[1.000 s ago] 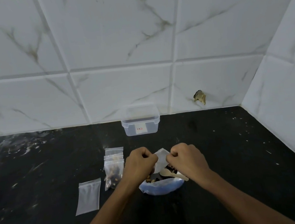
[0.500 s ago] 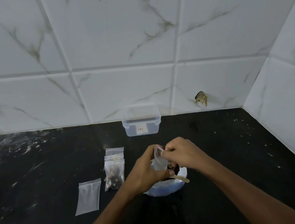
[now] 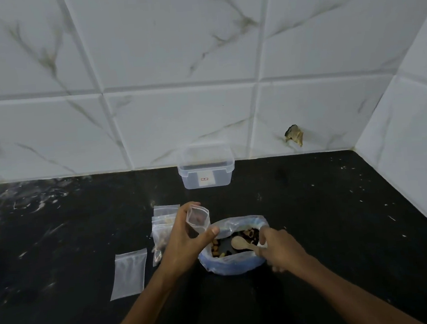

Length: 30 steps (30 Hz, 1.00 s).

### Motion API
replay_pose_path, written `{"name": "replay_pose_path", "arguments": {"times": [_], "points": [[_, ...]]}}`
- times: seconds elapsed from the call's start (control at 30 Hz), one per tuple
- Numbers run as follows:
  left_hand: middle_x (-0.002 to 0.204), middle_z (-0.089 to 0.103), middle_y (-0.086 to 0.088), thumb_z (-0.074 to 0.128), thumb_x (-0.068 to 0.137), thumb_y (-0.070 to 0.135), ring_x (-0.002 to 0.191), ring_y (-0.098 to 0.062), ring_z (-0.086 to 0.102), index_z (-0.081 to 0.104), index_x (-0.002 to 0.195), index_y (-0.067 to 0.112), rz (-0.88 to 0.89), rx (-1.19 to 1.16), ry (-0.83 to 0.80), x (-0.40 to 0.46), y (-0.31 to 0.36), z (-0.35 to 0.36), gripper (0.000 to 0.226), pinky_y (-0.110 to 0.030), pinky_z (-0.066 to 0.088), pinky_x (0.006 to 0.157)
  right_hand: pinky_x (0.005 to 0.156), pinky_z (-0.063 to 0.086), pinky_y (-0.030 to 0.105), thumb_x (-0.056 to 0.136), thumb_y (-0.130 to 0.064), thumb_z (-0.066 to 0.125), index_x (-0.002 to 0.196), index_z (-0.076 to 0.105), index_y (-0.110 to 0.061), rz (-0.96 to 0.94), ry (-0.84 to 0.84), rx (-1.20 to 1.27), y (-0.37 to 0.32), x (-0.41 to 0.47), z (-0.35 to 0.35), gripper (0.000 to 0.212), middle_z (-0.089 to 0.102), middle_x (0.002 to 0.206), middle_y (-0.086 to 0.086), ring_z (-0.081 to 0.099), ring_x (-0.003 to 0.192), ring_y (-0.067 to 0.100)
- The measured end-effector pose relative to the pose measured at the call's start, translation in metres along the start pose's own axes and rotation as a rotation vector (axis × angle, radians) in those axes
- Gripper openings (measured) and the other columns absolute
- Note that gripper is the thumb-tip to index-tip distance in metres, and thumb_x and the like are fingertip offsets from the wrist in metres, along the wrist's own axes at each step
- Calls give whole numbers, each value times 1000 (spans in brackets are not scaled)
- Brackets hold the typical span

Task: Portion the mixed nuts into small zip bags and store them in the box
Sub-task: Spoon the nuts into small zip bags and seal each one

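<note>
My left hand [image 3: 185,238] grips a small clear zip bag [image 3: 198,218] upright, its mouth spread open, just left of the big bag of mixed nuts [image 3: 235,263]. That bag stands open on the black counter with nuts [image 3: 249,234] showing inside. My right hand [image 3: 279,249] pinches the handle of a wooden spoon [image 3: 240,243] whose bowl lies inside the big bag. Filled small bags [image 3: 161,231] are stacked to the left, partly behind my left hand. An empty flat zip bag [image 3: 129,274] lies further left. The clear plastic box [image 3: 206,169] stands against the wall.
White marble tiles form the back wall and a side wall [image 3: 412,144] on the right, meeting in a corner. A brown scrap [image 3: 294,134] clings to the back wall. The black counter [image 3: 341,215] is speckled with white flecks.
Both hands were working the small bag's top together. Now my left hand alone holds it open, and my right hand has dropped to the spoon in the nut bag.
</note>
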State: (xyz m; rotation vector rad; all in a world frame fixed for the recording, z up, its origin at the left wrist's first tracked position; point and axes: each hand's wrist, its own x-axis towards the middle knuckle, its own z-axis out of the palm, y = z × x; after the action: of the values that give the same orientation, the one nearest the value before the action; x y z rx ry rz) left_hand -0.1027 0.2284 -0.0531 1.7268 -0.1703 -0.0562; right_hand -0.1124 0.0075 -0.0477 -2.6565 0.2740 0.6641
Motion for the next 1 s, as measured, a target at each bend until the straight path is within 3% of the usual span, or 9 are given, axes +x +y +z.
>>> {"name": "replay_pose_path", "arguments": {"times": [0.17,0.27,0.3,0.37,0.47,0.63,0.9,1.0], "points": [[112,62,3,79,74,33,104,-9,62,50,116,34,-49,-7,3,-5,-7,-2,51,-22,55,81,80,56,31,96,-26,54,113,61,-23,-82,163,-111,-1,11,-2,18,65,100,0,65,88,15],[114,60,14,77,82,25,104,3,60,49,121,33,-89,3,-26,-8,-6,-2,49,-10,51,73,58,47,25,87,-18,67,91,67,-19,-380,440,-335,-2,13,-12,5,60,82,0,63,71,16],[113,59,16,75,83,23,102,9,59,48,122,34,-93,12,-42,-9,-6,-3,49,-8,50,72,52,44,24,79,-14,74,85,66,-18,-478,483,-410,-2,11,-15,10,57,77,-1,61,64,15],[112,62,14,76,83,24,102,9,60,51,118,38,-97,17,-89,-11,-7,-3,46,-11,51,74,60,51,27,83,-11,67,97,67,-14,-614,418,-583,-4,10,-18,14,60,89,3,61,74,17],[115,64,7,80,74,37,107,-3,62,53,117,39,-109,-8,-142,-13,-10,-2,50,-23,55,83,78,52,35,93,-10,51,116,61,-9,-675,331,-742,-11,11,-23,25,58,109,9,59,95,24],[116,65,11,77,67,49,110,-5,62,53,121,38,-140,-12,-181,-15,-18,1,60,-37,53,97,79,50,33,97,-14,49,113,60,-10,-582,267,-746,-21,17,-37,20,59,109,8,62,96,24],[119,65,8,79,69,46,111,-8,63,53,120,40,-190,-61,-210,-13,-19,4,57,-33,55,91,71,44,31,95,-13,52,114,59,-9,-625,176,-864,-24,20,-42,20,57,110,9,61,93,25],[119,66,6,78,71,43,110,-10,64,54,119,40,-209,-81,-210,-13,-21,6,54,-33,56,88,79,49,30,93,-13,57,114,61,-10,-468,111,-725,-25,27,-37,22,61,110,9,62,97,24]]}}
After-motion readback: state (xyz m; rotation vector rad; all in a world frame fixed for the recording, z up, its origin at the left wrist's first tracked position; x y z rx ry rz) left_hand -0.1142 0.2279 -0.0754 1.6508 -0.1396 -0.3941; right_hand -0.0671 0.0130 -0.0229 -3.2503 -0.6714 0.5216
